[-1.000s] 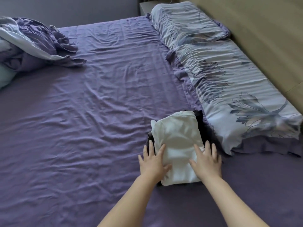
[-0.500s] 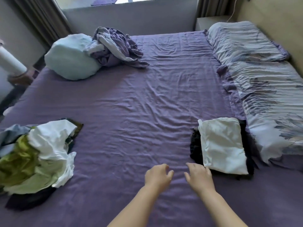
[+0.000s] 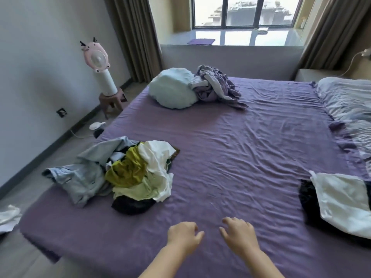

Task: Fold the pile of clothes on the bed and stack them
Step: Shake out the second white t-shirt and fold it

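Covering most of the view, a bed (image 3: pixel 241 157) in a wrinkled purple sheet. At its left edge, a loose pile of clothes (image 3: pixel 128 173), unfolded: blue, olive, white, black. At the right, near the pillows (image 3: pixel 349 105), a folded white garment (image 3: pixel 343 201) lying on a black one. Low and central above bare sheet, left hand (image 3: pixel 183 237) and right hand (image 3: pixel 239 235), fingers loosely curled, holding nothing, well apart from both heaps.
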`<action>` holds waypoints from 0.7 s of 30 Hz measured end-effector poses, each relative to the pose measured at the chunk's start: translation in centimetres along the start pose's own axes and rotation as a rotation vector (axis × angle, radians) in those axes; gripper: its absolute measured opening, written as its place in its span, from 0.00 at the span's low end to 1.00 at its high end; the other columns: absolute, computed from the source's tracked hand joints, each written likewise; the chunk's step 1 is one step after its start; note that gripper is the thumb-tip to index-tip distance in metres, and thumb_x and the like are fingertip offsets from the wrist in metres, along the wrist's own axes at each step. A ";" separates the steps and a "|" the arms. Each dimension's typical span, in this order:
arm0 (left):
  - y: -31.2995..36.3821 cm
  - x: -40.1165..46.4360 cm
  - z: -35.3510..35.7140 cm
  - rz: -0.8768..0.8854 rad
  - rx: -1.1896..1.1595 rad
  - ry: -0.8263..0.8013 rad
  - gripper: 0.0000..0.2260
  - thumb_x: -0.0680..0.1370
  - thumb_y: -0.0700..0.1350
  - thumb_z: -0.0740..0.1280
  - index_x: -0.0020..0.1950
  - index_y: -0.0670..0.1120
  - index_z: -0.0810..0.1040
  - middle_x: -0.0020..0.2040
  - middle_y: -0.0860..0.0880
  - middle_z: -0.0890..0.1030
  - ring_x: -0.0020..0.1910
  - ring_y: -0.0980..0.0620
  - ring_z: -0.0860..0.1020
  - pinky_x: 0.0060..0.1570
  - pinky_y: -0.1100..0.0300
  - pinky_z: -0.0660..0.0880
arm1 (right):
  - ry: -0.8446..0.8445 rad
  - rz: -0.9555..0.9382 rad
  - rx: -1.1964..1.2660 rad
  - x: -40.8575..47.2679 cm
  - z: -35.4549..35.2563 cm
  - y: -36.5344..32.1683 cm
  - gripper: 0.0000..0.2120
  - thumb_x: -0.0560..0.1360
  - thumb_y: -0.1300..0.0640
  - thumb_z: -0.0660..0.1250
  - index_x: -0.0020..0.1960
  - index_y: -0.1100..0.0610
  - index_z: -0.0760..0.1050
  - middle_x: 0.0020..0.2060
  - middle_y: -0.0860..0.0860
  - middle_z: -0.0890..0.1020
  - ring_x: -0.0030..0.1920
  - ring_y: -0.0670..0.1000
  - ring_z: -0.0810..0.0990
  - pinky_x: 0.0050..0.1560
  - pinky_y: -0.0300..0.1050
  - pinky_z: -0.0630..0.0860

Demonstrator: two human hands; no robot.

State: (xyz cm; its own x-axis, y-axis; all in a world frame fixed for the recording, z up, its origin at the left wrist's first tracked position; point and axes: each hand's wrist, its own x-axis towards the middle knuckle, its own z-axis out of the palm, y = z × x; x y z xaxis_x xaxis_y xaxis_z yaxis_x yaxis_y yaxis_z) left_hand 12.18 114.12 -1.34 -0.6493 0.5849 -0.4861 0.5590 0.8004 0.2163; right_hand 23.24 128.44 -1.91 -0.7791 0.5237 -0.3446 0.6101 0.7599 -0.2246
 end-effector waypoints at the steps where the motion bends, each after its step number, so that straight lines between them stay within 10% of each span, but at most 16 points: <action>1: -2.1 -1.2 -0.6 -0.014 -0.021 0.012 0.20 0.77 0.62 0.58 0.60 0.51 0.77 0.60 0.51 0.79 0.61 0.49 0.76 0.57 0.58 0.70 | 0.011 -0.010 0.009 -0.4 0.2 -2.2 0.18 0.78 0.41 0.55 0.63 0.46 0.70 0.60 0.45 0.76 0.64 0.48 0.72 0.62 0.44 0.63; 9: -16.0 -8.6 -4.5 -0.125 -0.152 0.113 0.19 0.76 0.62 0.59 0.58 0.54 0.78 0.58 0.54 0.80 0.59 0.53 0.77 0.57 0.61 0.71 | 0.045 -0.129 0.021 -3.6 0.9 -16.1 0.19 0.77 0.40 0.55 0.66 0.44 0.68 0.61 0.45 0.76 0.64 0.47 0.72 0.62 0.41 0.64; 21: -19.3 -8.6 -6.3 -0.215 -0.210 0.130 0.19 0.75 0.64 0.59 0.57 0.56 0.78 0.57 0.57 0.80 0.59 0.55 0.77 0.55 0.63 0.71 | 0.002 -0.150 0.076 -1.7 -0.3 -17.4 0.19 0.77 0.39 0.57 0.64 0.44 0.70 0.61 0.44 0.75 0.65 0.46 0.71 0.60 0.40 0.66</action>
State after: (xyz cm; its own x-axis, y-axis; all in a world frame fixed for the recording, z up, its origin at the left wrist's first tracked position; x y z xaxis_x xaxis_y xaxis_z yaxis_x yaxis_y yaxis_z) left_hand 3.74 94.47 4.00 -0.8088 0.4009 -0.4303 0.2923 0.9089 0.2973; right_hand 13.90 114.44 2.82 -0.8622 0.4075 -0.3009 0.4964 0.7983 -0.3412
